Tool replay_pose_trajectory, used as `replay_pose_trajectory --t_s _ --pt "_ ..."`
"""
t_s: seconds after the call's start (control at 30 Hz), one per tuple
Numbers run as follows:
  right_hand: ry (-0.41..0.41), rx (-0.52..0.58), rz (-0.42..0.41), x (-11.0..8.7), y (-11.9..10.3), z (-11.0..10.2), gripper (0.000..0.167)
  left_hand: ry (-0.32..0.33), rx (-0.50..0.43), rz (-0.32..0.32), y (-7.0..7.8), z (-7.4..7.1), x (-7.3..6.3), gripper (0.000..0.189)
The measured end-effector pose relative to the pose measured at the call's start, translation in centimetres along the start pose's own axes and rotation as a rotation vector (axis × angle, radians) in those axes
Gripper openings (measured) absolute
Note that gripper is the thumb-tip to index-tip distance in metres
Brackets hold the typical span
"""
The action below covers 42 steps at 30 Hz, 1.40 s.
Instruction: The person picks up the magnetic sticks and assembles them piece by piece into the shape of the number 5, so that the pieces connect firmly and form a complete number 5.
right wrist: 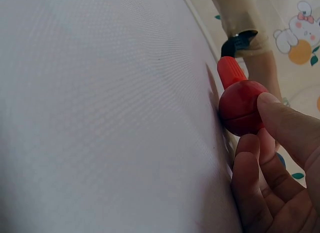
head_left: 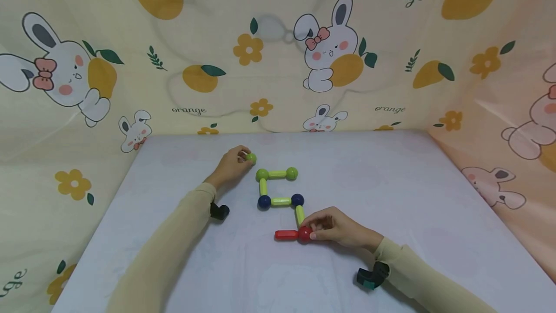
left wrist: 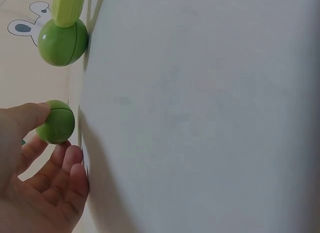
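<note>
My left hand [head_left: 231, 165] pinches a loose green ball [left wrist: 56, 122] between thumb and fingers, up and left of the joined figure. My right hand [head_left: 340, 228] grips the red ball [right wrist: 243, 107] at the figure's near end. From that ball a red rod [head_left: 286, 235] points left, and a yellow-green rod [head_left: 299, 215] runs up to a dark blue ball [head_left: 297, 200]. Another rod [head_left: 281, 201] links it to a second dark blue ball [head_left: 264, 202]. Further up, a rod [head_left: 262, 187] reaches a green ball [head_left: 262, 174], joined by a rod [head_left: 277, 174] to another green ball [head_left: 292, 173].
A white cloth covers the table [head_left: 391, 182]. Behind it hangs a backdrop [head_left: 278, 86] printed with rabbits and oranges, continuing along both sides. Black camera mounts sit at the left wrist [head_left: 220, 211] and the right wrist [head_left: 372, 276].
</note>
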State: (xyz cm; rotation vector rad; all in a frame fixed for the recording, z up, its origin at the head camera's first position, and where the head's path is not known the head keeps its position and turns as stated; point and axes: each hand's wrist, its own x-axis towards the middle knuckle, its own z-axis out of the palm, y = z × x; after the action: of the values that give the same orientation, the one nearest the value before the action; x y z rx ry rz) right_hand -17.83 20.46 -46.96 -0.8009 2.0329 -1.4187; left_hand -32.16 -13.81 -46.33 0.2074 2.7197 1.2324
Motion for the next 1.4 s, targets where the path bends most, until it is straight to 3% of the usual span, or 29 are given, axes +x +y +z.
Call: replay_pose_trajectory --t_s 0.5,1.13,1.4 --pt "0.001 -0.022 -0.009 0.2 0.3 0.0 0.032 0.012 0.05 0.056 -1.1 -1.9 -3.0 0.035" --pt "0.0 -0.01 -0.006 0.1 0.4 0.0 0.032 0.027 0.025 0.046 -0.8 -3.3 -5.8 0.034" --pt "0.004 -0.017 0.009 0.0 -0.1 0.0 0.033 0.049 0.035 0.11 -0.6 -4.0 -7.2 0.034"
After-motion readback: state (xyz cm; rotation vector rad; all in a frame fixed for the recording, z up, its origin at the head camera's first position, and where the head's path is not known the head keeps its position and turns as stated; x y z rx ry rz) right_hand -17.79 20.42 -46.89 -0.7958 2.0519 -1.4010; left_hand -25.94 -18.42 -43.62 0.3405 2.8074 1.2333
